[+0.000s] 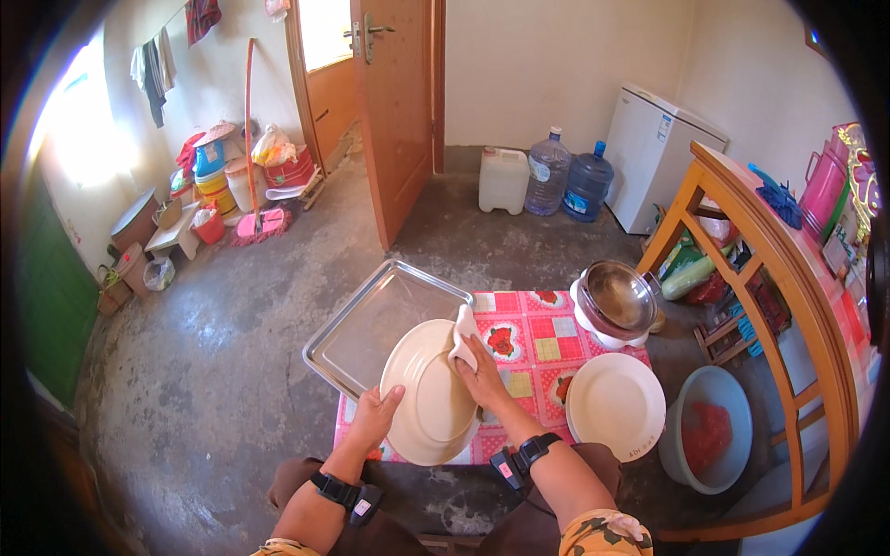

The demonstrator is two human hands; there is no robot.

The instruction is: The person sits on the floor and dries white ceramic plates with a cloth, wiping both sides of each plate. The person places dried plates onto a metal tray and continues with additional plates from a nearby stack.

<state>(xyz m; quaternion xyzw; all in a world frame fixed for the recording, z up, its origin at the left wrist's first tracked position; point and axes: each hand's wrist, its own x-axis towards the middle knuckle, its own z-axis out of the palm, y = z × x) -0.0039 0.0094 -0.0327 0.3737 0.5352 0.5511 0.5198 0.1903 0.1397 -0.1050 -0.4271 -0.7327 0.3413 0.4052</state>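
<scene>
My left hand (374,419) grips the lower left rim of a cream oval plate (424,396), which is held tilted over the low table and partly over a metal tray. A folded white cloth (464,338) is in my right hand (481,372), pressed on the plate's upper right rim. The rectangular metal tray (368,313) lies at the table's left corner, sticking out past its edge. To the right, a white round plate (616,406) rests on the red and pink patterned tablecloth (514,375). Behind it stands a steel bowl (621,297) on stacked dishes.
A blue-grey basin (738,431) with something red inside stands right of the table, beside a wooden frame (772,229). Large water bottles (547,174), a white jerrycan (503,181) and a white chest freezer (653,160) stand near the far wall, by an open door (400,104).
</scene>
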